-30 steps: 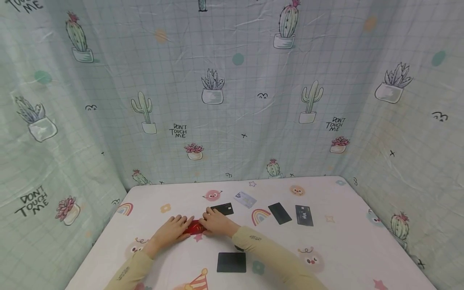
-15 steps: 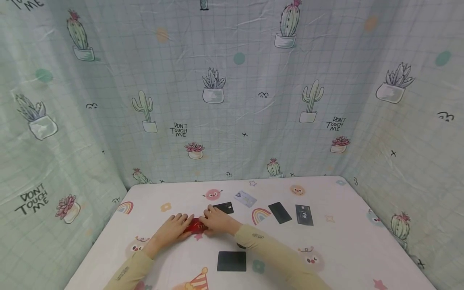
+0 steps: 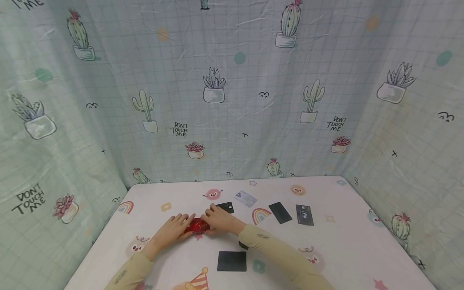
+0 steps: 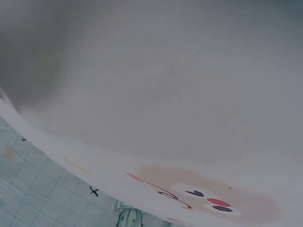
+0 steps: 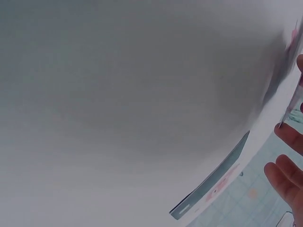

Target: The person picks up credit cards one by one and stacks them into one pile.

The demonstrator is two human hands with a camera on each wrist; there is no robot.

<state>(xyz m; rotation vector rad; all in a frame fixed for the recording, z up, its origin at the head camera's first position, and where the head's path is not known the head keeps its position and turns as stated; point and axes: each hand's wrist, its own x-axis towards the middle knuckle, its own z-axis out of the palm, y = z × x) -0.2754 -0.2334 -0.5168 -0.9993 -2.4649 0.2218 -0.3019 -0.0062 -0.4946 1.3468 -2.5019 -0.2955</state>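
Note:
A red card (image 3: 197, 226) with gold VIP lettering lies between my two hands at the left middle of the table in the head view. My left hand (image 3: 169, 233) pinches its left end, thumb at the near edge and fingers over the far edge. At its right end my right hand (image 3: 222, 221) grips it the same way. The right wrist view catches several fingers (image 5: 286, 177) at its right edge, with a thin card edge against the fingertips. The left wrist view shows only tabletop and backdrop, no hand. Fingers hide both ends of the card.
Just behind my right hand lies a black chip card (image 3: 226, 207), partly covered. A silver card (image 3: 245, 198), a plain black card (image 3: 280, 212) and a grey VIP card (image 3: 304, 215) lie to the right. Nearer is a black card (image 3: 232, 261); another dark card (image 3: 243, 245) peeks from under my right sleeve.
My right hand has shifted slightly right, covering more of the black chip card. More of the red card shows between the hands. The left hand stays nearly in place.

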